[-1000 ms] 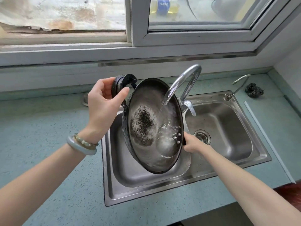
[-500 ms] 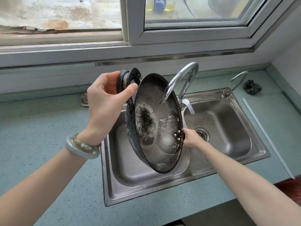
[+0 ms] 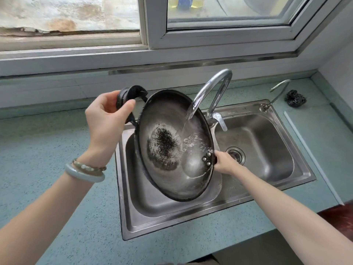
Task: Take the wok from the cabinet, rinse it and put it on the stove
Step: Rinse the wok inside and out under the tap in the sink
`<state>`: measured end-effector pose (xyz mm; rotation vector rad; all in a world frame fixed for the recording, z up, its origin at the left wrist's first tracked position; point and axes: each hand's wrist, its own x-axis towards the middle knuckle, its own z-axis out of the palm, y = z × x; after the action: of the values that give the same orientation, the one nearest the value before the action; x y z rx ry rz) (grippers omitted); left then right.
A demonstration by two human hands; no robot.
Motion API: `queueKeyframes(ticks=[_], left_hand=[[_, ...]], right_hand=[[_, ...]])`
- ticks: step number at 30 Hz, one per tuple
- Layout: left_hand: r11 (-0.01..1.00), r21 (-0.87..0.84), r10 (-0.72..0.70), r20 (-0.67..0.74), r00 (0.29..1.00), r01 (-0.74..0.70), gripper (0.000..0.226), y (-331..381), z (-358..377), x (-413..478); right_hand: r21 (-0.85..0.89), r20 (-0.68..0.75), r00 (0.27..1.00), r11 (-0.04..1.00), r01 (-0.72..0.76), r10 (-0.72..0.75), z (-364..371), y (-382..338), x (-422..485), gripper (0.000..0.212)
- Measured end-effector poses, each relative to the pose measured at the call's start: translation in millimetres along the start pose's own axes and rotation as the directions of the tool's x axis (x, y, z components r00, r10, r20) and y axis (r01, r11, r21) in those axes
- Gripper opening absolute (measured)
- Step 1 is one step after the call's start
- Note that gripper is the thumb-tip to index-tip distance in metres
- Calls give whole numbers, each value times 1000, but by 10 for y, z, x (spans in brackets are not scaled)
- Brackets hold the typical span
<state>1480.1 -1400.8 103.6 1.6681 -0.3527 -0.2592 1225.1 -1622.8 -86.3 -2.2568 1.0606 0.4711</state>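
Note:
A dark metal wok [image 3: 168, 119] with a blackened patch in its middle is tilted steeply over the left basin of the steel double sink [image 3: 145, 213]. My left hand [image 3: 107, 123] grips the black loop handle at the wok's upper left. My right hand [image 3: 225, 162] holds the wok's lower right rim by the rivets, its fingers partly hidden behind the rim. Water runs from the curved chrome faucet [image 3: 219, 81] onto the wok's right inner side and pools near the rivets.
The right basin [image 3: 267, 142] has a round drain [image 3: 236, 154]. A smaller chrome tap [image 3: 277, 90] and a dark steel scourer [image 3: 295, 97] sit at the sink's far right corner. Teal countertop [image 3: 47, 146] surrounds the sink; a window sill runs behind.
The wok has turned so its inside faces me more fully, and the water now lands lower on its right side. Both hands keep their grips.

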Motion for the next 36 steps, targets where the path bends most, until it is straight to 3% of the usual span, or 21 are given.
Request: queueKeyframes(ticks=[6, 10, 13, 16, 20, 22, 27, 33, 36], left_hand=[[957, -20, -290, -112, 951, 289, 22, -830, -217, 305], [840, -143, -539, -96, 837, 524, 4, -1218, -289, 319], [762, -184, -641, -69, 765, 621, 19, -1426, -313, 310], [702, -214, -699, -26, 714, 679, 15, -1560, -311, 336], [674, -206, -726, -10, 687, 709, 21, -1608, -251, 392], [666, -144, -738, 12, 674, 732, 20, -1599, -234, 410], [641, 71, -767, 89, 636, 764, 12, -1567, -247, 495], [721, 290, -686, 170, 708, 629, 11, -1527, -225, 625], [725, 421, -658, 192, 728, 545, 26, -1565, -239, 674]], right_hand=[[-241, -23, 1000, 971, 5, -10, -198, -16, -155, 20], [-440, -82, 995, 898, 15, -57, -283, -62, -338, 27], [-532, -80, 992, 846, 42, -100, -303, -41, -491, 27], [-541, -155, 977, 840, 42, -149, -321, 26, -566, 24], [-608, -242, 954, 794, -6, -178, -360, 108, -639, 28], [-597, -315, 930, 801, -41, -187, -381, 114, -702, 27], [-584, -317, 925, 812, -17, -208, -346, 223, -776, 28], [-540, -257, 936, 839, 65, -238, -121, 352, -836, 49], [-524, -238, 944, 849, 74, -229, -39, 332, -853, 44]])
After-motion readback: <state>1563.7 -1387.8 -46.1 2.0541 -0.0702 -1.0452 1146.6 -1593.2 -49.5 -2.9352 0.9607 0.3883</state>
